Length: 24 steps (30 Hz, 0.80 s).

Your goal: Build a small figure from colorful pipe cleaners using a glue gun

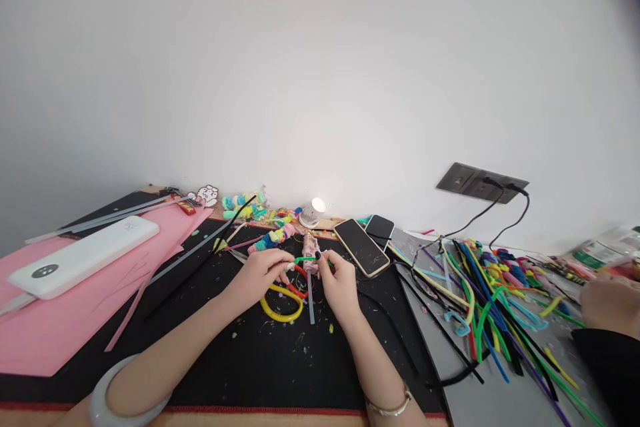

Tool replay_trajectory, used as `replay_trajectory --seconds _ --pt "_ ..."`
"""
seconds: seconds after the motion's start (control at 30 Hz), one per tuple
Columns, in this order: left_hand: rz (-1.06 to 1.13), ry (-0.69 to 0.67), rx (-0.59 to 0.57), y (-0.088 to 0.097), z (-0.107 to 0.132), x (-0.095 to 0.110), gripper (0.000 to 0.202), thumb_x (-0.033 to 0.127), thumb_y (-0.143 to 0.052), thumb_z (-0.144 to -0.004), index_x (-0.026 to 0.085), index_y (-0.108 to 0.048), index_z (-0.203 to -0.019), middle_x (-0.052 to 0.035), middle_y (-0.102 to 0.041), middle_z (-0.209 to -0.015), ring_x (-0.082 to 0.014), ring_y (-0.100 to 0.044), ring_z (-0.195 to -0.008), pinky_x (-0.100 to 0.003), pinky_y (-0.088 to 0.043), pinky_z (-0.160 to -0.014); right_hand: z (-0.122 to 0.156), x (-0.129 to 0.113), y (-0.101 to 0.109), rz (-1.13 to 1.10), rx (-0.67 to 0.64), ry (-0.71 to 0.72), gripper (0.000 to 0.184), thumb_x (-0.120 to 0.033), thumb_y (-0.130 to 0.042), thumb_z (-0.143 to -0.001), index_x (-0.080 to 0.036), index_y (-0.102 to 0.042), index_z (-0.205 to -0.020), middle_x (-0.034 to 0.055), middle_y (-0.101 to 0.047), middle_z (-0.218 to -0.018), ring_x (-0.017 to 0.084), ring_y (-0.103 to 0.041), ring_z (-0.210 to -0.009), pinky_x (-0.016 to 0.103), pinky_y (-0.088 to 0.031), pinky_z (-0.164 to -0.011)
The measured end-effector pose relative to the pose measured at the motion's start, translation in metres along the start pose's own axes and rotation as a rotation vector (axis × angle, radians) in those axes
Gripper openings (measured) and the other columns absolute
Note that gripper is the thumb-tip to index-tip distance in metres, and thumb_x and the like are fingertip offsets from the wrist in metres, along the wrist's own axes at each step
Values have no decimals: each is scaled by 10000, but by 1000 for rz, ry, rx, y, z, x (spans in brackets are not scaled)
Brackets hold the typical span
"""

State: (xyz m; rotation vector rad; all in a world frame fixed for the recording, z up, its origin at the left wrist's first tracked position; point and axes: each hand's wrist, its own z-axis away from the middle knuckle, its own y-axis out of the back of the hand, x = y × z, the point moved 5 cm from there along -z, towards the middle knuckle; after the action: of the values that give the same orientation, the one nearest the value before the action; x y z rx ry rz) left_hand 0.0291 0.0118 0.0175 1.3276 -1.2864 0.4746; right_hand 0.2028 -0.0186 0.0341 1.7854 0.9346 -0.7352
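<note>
Pinching green stem (305, 259) across front of pink roll (310, 244): left of roll with left hand (269, 271), right with right hand (342, 281), fingertips closed. Left of roll, scissors (283, 318); right, phone (361, 247).

1. The cup (312, 213) stands at the back, just before the wall (320, 80).
2. Before the cup, over the mat (320, 363), are the left hand (270, 270) and, right of it, the right hand (340, 278), a pipe cleaner (306, 259) spanning them.
3. Directly before the cup, a stick (311, 297) points nearward.
4. Before the cup, slightly left, are the scissors (283, 319).
5. Well left of the cup, a power bank (90, 255) lies on paper sheets (95, 310).
6. Right of the cup lie two phones (363, 247).
7. Well right of the cup, loose strips (484, 330) lie on a board (465, 400); farther right is another person's hand (610, 303).
</note>
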Motion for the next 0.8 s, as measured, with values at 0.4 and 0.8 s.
replay_trajectory --seconds 0.4,0.8 --pt "66 61 -7 -2 1 0 201 392 -525 -870 221 -629 -872 12 -669 -670 -184 -675 -592 -305 -564 -616 1 -3 -3 -22 -59 45 302 -328 -460 -918 -188 -575 -676 -9 -536 -592 150 -510 -562 243 -384 -557" --pt "232 192 -26 -6 1 -8 290 483 -602 -796 203 -601 -870 10 -645 -724 -176 -670 -587 -339 -621 -582 2 -4 -3 -12 -68 80 295 -304 -475 -906 -183 -607 -672 -13 -525 -570 139 -464 -541 227 -353 -509"
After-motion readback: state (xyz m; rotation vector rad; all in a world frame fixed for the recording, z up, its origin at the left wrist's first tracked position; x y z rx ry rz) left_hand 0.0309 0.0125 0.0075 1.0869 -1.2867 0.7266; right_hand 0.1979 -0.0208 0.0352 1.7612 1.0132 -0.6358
